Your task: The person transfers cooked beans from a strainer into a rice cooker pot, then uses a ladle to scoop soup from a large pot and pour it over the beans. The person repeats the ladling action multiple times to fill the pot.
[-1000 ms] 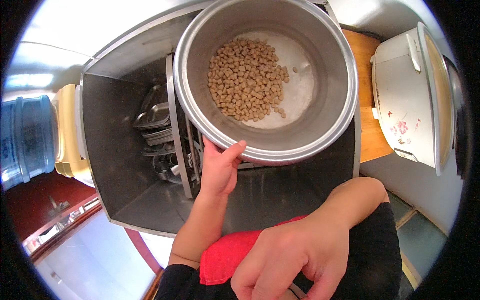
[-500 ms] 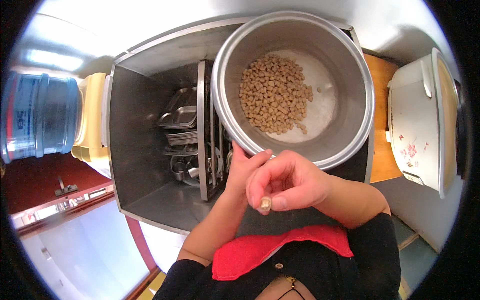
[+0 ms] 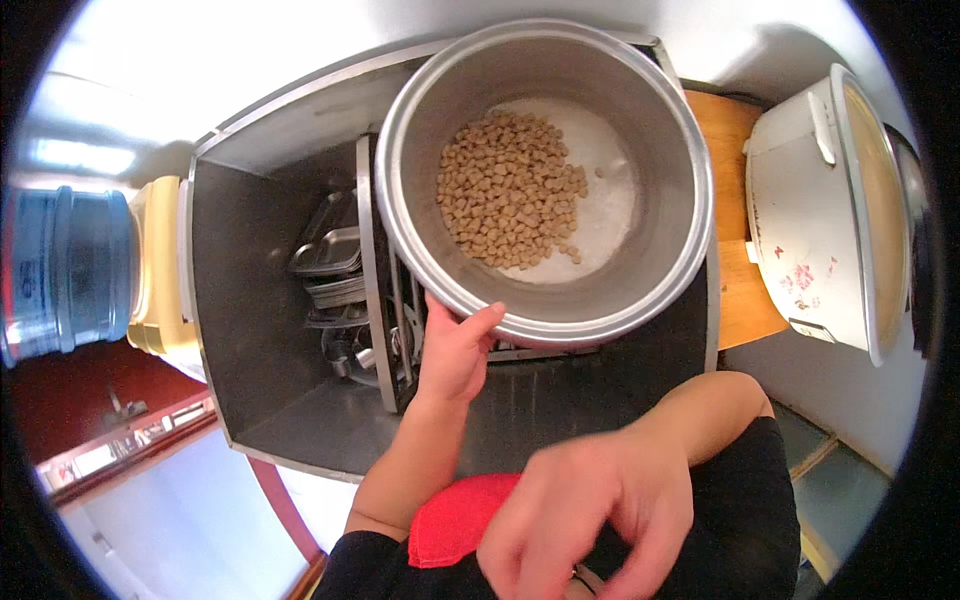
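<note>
A large round metal pot (image 3: 540, 330) holds a heap of small brown chunks (image 3: 510, 190), piled toward the left of its bottom. My left hand (image 3: 452, 350) grips the near left of its rim, with the thumb over the edge and the fingers underneath. My right hand (image 3: 590, 500) is close to my chest, away from the pot. Its fingers point toward the lower edge of the view and are smeared by motion. Whether a chunk is between them cannot be seen.
Under the pot is a dark metal sink (image 3: 270, 270) with a divider (image 3: 378, 290). Stacked metal trays (image 3: 335, 265) lie to its left. A white floral container (image 3: 810, 230) stands on a wooden board (image 3: 735, 200) at right. A blue water bottle (image 3: 70, 275) lies at far left.
My right hand has moved from beside the pot's near rim, where it pinched one small chunk, down toward my chest. The pot sits slightly further left in view; my left hand keeps its hold.
</note>
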Demonstrator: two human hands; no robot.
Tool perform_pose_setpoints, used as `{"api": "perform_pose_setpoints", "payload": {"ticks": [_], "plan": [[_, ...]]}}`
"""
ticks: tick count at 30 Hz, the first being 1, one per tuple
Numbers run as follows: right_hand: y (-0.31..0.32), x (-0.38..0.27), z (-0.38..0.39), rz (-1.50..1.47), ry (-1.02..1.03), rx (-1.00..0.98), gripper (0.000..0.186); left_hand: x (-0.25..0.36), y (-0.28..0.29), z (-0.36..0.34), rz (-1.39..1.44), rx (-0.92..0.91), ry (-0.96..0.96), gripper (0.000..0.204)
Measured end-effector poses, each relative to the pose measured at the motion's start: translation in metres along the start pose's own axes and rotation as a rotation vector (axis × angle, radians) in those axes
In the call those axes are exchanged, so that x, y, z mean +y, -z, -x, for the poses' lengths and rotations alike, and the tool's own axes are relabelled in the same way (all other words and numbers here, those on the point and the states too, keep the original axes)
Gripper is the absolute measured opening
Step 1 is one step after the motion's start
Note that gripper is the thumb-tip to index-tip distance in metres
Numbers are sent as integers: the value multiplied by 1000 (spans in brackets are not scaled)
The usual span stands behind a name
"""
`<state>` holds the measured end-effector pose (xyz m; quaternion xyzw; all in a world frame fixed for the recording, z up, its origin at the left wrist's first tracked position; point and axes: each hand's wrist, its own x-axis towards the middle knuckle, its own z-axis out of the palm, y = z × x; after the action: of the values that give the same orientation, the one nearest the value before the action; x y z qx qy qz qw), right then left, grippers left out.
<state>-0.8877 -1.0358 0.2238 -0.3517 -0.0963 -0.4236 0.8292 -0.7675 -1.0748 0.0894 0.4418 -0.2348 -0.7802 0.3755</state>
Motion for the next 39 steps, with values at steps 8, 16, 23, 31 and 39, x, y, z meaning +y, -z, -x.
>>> {"api": "perform_pose_setpoints", "payload": {"ticks": [8,16,23,31,39], "plan": [[-4,14,4,31,216,-63,11,3,-5,2,-5,-5,19,64],[5,18,3,117,-51,83,15,3,-5,2,12,-17,1,59],[3,26,2,77,-77,185,20,4,-5,3,-3,2,33,56],[3,25,1,52,-162,180,30,2,-3,1,19,-13,15,56],[5,28,6,99,-199,195,35,4,-7,-1,12,-4,17,56]]}}
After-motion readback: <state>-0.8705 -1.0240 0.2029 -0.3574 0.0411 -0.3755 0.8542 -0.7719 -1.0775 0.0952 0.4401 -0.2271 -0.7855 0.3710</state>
